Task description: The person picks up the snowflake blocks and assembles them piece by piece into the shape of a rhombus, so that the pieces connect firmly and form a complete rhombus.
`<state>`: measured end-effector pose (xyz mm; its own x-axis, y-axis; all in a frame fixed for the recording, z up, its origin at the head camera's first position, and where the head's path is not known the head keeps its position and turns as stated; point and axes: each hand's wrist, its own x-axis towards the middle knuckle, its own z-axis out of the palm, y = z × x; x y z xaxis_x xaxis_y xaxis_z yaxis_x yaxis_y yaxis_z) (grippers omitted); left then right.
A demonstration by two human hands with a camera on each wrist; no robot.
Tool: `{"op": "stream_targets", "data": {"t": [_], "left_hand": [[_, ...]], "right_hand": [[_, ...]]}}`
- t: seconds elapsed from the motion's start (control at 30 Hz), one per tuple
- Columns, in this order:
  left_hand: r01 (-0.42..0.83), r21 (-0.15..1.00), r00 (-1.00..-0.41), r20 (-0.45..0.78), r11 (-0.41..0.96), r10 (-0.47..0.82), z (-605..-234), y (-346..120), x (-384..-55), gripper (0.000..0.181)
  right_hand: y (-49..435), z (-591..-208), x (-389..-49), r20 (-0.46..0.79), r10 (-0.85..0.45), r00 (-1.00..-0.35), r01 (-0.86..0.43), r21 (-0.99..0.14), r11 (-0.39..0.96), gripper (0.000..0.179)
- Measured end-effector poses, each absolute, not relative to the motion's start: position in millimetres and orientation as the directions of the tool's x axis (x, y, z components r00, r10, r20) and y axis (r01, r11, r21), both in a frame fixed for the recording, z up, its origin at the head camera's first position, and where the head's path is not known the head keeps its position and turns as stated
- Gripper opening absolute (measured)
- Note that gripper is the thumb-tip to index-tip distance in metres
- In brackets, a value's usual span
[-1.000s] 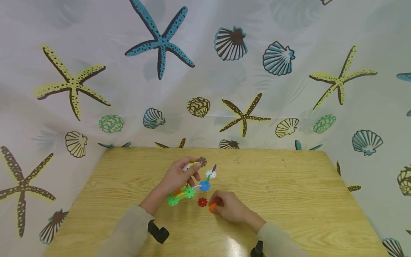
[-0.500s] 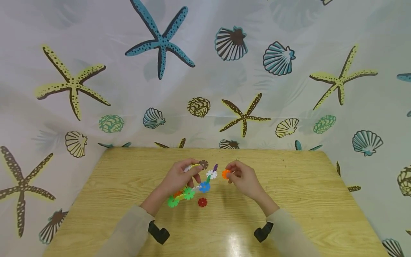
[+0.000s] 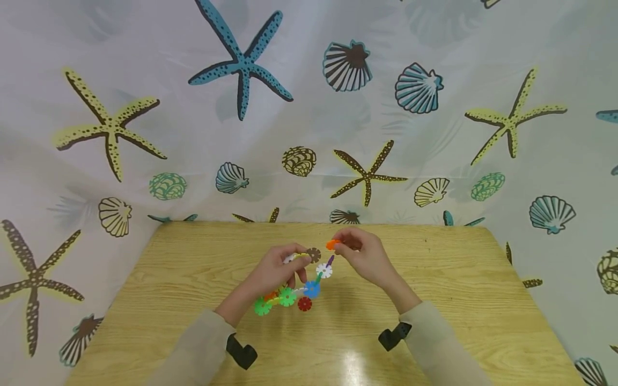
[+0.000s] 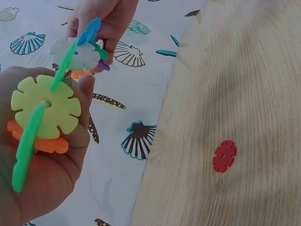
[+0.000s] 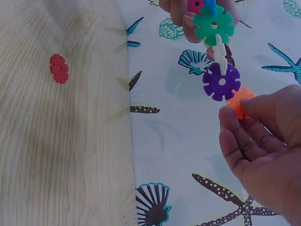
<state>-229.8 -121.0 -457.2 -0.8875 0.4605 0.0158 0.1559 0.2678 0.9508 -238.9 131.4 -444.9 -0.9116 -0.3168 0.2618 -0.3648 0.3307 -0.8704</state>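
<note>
My left hand [image 3: 282, 266] holds up a chain of notched plastic discs slotted into one another. One end, a brown disc [image 3: 314, 254], sticks out by the thumb. Lower down hang green [image 3: 287, 296], blue [image 3: 311, 289] and white [image 3: 324, 270] discs, ending in a purple disc [image 5: 222, 82]. Between thumb and fingers, my right hand [image 3: 364, 254] pinches a loose orange disc [image 5: 241, 102]. Its edge is right at the purple disc in the right wrist view. Another orange disc [image 4: 42, 141] of the chain lies against the left palm. Part of the chain is hidden behind the left hand.
A single red disc [image 3: 304, 304] lies flat on the wooden table [image 3: 434, 300], below the chain. Behind the table's far edge hangs a white curtain [image 3: 270, 139] printed with starfish and shells. Each wrist carries a black camera [image 3: 241, 351].
My right hand has lifted the orange disc off the table area beside the red one and carried it up to the purple end. The left hand and chain have shifted slightly right.
</note>
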Motion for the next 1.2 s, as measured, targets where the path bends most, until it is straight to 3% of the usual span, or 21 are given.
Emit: {"op": "stream_targets", "data": {"t": [0.23, 0.7, 1.2], "left_hand": [[0.16, 0.941, -0.88, 0.0, 0.297, 0.475, -457.9, -119.9, -228.7, 0.029], [0.163, 0.938, -0.878, -0.003, 0.306, 0.479, -456.8, -120.2, -228.9, 0.031], [0.177, 0.947, -0.839, 0.003, 0.268, 0.544, -454.3, -118.8, -226.0, 0.03]], "right_hand": [[129.1, -442.4, -235.8, 0.224, -0.384, -0.896, -0.356, -0.878, 0.319, 0.014], [129.0, -440.6, -233.0, 0.196, -0.399, -0.896, -0.34, -0.88, 0.332, 0.014], [125.6, -437.8, -231.7, 0.239, -0.409, -0.88, -0.398, -0.843, 0.363, 0.011]]}}
